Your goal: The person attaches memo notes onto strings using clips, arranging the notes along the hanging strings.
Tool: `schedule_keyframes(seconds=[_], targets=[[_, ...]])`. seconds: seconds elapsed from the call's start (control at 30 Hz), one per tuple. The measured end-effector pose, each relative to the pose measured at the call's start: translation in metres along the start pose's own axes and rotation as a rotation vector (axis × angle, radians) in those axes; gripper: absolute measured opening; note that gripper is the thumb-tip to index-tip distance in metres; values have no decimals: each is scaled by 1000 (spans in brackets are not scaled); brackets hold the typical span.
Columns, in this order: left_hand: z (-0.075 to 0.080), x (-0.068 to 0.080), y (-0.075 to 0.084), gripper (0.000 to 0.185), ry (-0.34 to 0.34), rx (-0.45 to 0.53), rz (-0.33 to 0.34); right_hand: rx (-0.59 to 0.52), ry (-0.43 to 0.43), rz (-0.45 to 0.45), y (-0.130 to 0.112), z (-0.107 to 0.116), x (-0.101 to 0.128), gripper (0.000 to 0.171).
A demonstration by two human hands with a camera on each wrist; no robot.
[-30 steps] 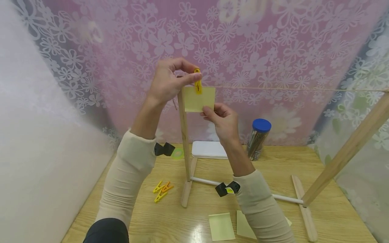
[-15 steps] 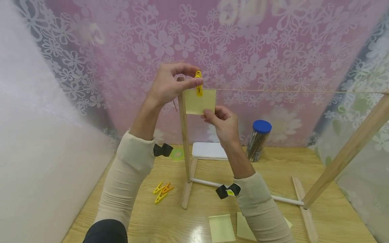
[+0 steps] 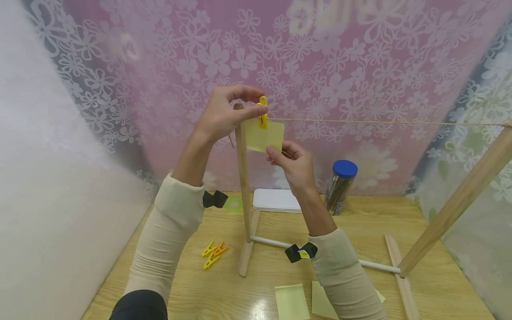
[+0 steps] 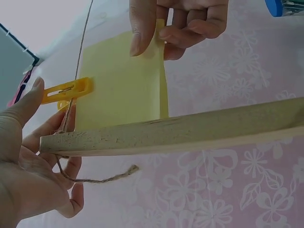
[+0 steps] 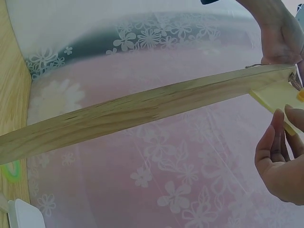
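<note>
A pale yellow paper note (image 3: 265, 135) hangs from a thin string (image 3: 380, 122) stretched between two wooden posts. A yellow clothespin (image 3: 262, 112) clips its top edge to the string beside the left post (image 3: 242, 178). My left hand (image 3: 224, 113) pinches the clothespin (image 4: 66, 90) between thumb and fingers. My right hand (image 3: 294, 164) pinches the note's lower right corner (image 4: 159, 33) from below. In the right wrist view only the edge of the note (image 5: 278, 97) and the right hand's fingers (image 5: 280, 156) show.
On the wooden table lie several loose clothespins (image 3: 213, 253), two more yellow notes (image 3: 290, 301), a white box (image 3: 276, 200), a blue-lidded canister (image 3: 340, 186) and a green tape ring (image 3: 234, 204). The second wooden post (image 3: 456, 202) leans at the right. Curtained walls close in on all sides.
Both hands, the clothespin and the note sit slightly lower in view, as does everything else in the scene. Grips unchanged.
</note>
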State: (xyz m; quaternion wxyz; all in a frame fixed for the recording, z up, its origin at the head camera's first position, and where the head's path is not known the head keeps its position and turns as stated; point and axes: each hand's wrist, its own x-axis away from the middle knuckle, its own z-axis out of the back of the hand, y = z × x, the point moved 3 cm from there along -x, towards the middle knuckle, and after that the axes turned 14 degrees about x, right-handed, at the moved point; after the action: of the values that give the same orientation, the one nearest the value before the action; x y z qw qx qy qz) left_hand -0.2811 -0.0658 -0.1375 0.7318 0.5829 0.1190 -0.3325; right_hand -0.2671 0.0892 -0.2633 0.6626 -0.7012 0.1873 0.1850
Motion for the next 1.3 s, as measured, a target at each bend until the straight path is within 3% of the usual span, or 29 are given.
schedule_keyframes(seconds=[0.23,0.4,0.63,0.77,0.9,1.0,1.17,1.3], targets=[[1,-1,-3,30,-1,15,-15,-22,-25,-4,0,4,-1,15],[8,7,-1,36,27,-42,-25,21,-62,13,1,16,2,20],[26,48,17,36,179,-113,-79,227,-102,-20,7,52,23,30],[36,71,9,38,248,-82,-96,300,-135,-54,17,70,39,32],[46,91,-21,37,239,-73,-43,370,-176,-61,29,81,55,33],[54,113,-63,36,196,-76,14,439,-210,-63,33,83,72,32],[63,163,-145,40,136,-96,194,540,-302,-120,46,82,106,31],[60,203,-191,41,121,-133,334,579,-361,-170,75,88,129,30]])
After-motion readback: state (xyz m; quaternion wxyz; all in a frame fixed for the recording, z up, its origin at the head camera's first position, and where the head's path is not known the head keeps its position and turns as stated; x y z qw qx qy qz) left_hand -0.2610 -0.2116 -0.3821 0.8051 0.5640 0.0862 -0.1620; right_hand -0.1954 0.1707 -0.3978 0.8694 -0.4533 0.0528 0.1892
